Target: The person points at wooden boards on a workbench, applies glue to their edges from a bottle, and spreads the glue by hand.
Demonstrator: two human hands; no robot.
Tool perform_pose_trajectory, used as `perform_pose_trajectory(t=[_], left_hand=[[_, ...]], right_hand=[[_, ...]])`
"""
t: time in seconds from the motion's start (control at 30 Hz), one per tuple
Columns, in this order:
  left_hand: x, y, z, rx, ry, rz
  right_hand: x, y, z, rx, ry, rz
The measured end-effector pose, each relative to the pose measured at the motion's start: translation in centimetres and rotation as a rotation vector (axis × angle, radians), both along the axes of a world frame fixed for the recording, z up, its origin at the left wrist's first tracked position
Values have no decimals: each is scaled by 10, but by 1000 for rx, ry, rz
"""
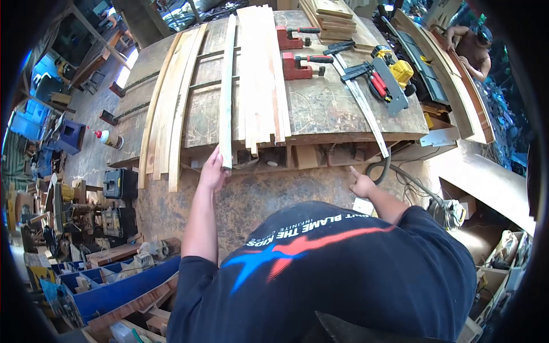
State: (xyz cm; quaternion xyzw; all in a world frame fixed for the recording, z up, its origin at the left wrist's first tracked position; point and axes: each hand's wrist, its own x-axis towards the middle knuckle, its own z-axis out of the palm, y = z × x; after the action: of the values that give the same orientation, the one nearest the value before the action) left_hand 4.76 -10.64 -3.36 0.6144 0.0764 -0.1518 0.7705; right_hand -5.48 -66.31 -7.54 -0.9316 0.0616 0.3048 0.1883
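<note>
My left hand (213,170) is closed around the near end of a long, narrow wooden strip (227,91), which runs away from me across the workbench (331,108). Right of this strip lies a row of pale wooden strips (257,74) side by side, under bright light. Several more strips (171,108) rest to its left, across dark clamp bars. My right hand (363,184) is held off the bench's near edge with nothing in it; its index finger is stretched out and the other fingers look partly curled. Two red bar clamps (296,67) sit beyond the pale row.
A yellow cordless tool (400,73) and long bar clamps (360,103) lie on the bench's right side. Stacked boards (334,20) stand at the back. A bottle (108,139) is at the left edge. Another person (472,51) works at far right. A hose (412,180) crosses the floor.
</note>
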Motion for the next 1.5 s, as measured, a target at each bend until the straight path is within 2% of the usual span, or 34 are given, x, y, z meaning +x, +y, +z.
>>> perform_pose_trajectory(t=[0.1, 0.2, 0.23, 0.27, 0.3, 0.4, 0.5, 0.57, 0.63, 0.7, 0.73, 0.77, 0.8, 0.9, 1.03, 1.1, 1.2, 1.23, 1.33, 1.5], left_hand=[[32, -5, 10, 82, 62, 4], [54, -8, 9, 128, 70, 2], [55, -15, 10, 164, 77, 32], [54, -19, 12, 204, 83, 60], [58, -17, 2, 246, 64, 32], [51, -26, 15, 399, -8, -19], [51, -26, -5, 448, -192, -38], [54, -23, -14, 531, -186, -94], [51, -26, 1, 509, -174, -119], [51, -31, 15, 536, -165, -178], [52, -33, 23, 531, -112, -219], [58, -37, 11, 464, -209, -168], [54, -37, 3, 400, -299, -117], [56, -35, -3, 388, -208, -148], [59, -32, -10, 451, -274, -164], [57, -31, -5, 446, -192, -180], [54, -25, 16, 261, -57, -208], [54, -21, 23, 272, -31, -210], [67, 0, 1, 155, 180, -198], [78, 26, 1, 206, 81, -78]], right_hand=[[-20, 0, -2, -28, 51, -59], [-47, 3, -35, -74, -81, -56], [-48, 16, -25, -56, 37, -132], [-53, 24, -24, -44, 38, -142], [-54, 35, -25, -28, 31, -154], [-53, 70, -33, 30, -2, -222], [-53, 103, -54, 33, -54, -225], [-56, 126, -63, 34, -62, -219], [-48, 149, -55, 51, -24, -229], [-52, 157, -84, 63, -284, -160], [-49, 172, -57, 76, -129, -242], [-38, 191, -22, 88, 16, -323], [-48, 196, -26, 80, 10, -311], [-53, 202, -22, 54, -15, -295], [-85, 185, -56, -35, -2, -295], [-98, 174, -71, -124, 37, -284], [-108, 167, -70, -102, 117, -344], [-110, 164, -69, -81, 119, -349], [-113, 153, -70, -36, 129, -349], [-98, 129, -61, 26, 106, -340]])
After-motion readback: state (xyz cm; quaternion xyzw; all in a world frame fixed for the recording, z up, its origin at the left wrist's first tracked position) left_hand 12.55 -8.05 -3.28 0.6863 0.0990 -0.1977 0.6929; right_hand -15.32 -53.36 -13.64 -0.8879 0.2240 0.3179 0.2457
